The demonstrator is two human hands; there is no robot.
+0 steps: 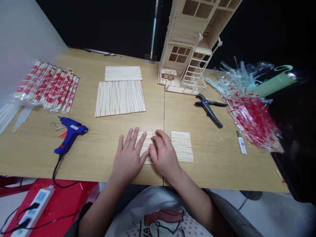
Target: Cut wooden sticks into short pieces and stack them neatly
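My left hand point(128, 159) lies flat with its fingers spread on a small panel of thin wooden sticks point(147, 143) near the table's front edge. At the panel's right end is my right hand point(164, 154), its fingers loosely curled and their tips touching the stick ends. Thumb and index finger look slightly apart, and I make out nothing between them. Part of the panel is hidden under both hands. Just right of my right hand lies a second small panel of sticks point(182, 146), laid crosswise. Farther back are a larger stick panel point(120, 98) and a narrower one point(123, 73).
A blue glue gun point(70, 133) with a cord lies left, below wrapped chopsticks point(49, 87). A wooden model house point(182, 52) stands at the back. Pliers point(209, 110), a marker-like tool point(241, 143) and plastic wrappers point(256, 115) lie right. A power strip point(34, 210) rests on a red stool.
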